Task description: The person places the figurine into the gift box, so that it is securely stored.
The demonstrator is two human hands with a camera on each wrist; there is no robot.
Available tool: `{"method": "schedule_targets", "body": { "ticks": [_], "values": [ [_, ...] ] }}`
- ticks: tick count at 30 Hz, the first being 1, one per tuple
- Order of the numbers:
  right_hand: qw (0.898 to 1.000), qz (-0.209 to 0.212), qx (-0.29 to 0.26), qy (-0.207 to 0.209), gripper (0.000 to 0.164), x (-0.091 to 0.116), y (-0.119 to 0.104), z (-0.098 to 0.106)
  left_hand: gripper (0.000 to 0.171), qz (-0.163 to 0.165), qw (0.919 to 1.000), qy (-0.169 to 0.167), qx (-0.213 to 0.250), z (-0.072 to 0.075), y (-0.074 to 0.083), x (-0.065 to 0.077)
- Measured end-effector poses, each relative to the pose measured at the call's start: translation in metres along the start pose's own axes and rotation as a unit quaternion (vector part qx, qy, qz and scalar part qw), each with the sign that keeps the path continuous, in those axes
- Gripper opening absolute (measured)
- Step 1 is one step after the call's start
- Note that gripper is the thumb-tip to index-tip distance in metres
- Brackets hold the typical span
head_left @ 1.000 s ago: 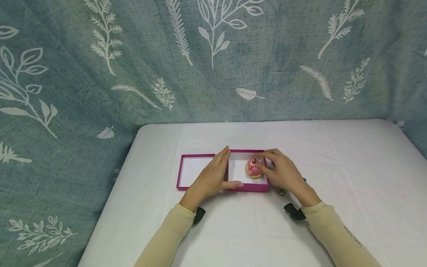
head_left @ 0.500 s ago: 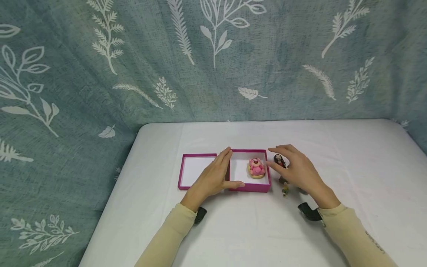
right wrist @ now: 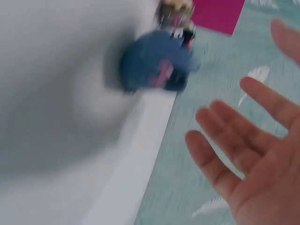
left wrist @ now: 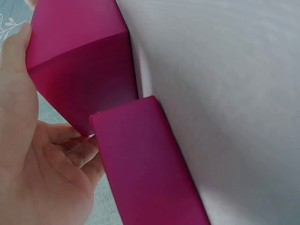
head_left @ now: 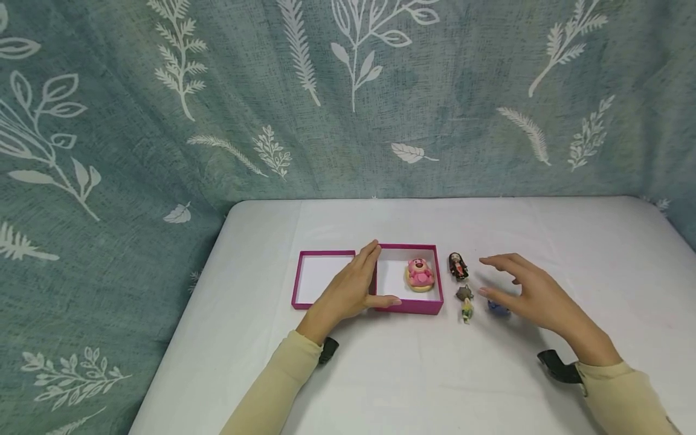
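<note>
My left hand [head_left: 350, 287] spans the left end of a magenta box [head_left: 413, 307], thumb on its near wall and fingers at the far corner. Inside the box, toward the right, sits a pink bear figurine [head_left: 420, 275] on a yellowish base. My right hand [head_left: 535, 296] hovers with spread fingers and nothing in its grasp, above and beside a blue figurine [head_left: 498, 308]. That figurine is blurred in the right wrist view, with a pink patch showing. Right of the box lie a dark-haired doll figurine [head_left: 458, 266], a small grey-brown piece [head_left: 464, 293] and a green-and-yellow figurine [head_left: 467, 311].
A shallow magenta lid [head_left: 296, 281], white inside, lies left of the box, partly behind my left hand. White cloth [head_left: 402, 374] covers the table. A green-blue leaf-patterned curtain [head_left: 462, 103] hangs behind and at the sides.
My right hand has left the pink bear in the box and moved right, over toward the blue figurine, uncovering the small figurines. The left hand stays at the box.
</note>
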State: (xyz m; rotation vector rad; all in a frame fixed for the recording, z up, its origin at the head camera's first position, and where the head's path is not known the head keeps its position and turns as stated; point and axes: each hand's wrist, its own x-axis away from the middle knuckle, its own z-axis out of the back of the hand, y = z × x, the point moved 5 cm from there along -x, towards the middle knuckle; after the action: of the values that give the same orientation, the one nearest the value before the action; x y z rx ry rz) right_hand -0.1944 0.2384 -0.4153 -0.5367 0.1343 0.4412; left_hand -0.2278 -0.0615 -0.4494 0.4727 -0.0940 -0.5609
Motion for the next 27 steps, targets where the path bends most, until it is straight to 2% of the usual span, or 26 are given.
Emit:
{"method": "schedule_targets", "body": {
  "ticks": [10,15,20,27],
  "values": [
    [0.997,-0.015,0.000,-0.077,0.069,0.013,0.027,-0.006,0.112,-0.001,1.0000,0.000,-0.003,-0.001,-0.001,0.000],
    [0.996,0.005,0.001,-0.085,0.067,0.016,0.031,-0.008,0.113,0.002,1.0000,0.000,-0.002,-0.001,-0.001,-0.001],
    [0.994,-0.009,0.002,-0.113,0.065,0.017,0.037,-0.010,0.113,0.004,1.0000,0.001,-0.001,-0.002,-0.002,-0.001],
    [0.996,0.022,0.008,-0.089,0.057,0.018,0.039,-0.011,0.113,0.005,1.0000,-0.001,0.000,-0.001,-0.001,-0.001]
  ]
}}
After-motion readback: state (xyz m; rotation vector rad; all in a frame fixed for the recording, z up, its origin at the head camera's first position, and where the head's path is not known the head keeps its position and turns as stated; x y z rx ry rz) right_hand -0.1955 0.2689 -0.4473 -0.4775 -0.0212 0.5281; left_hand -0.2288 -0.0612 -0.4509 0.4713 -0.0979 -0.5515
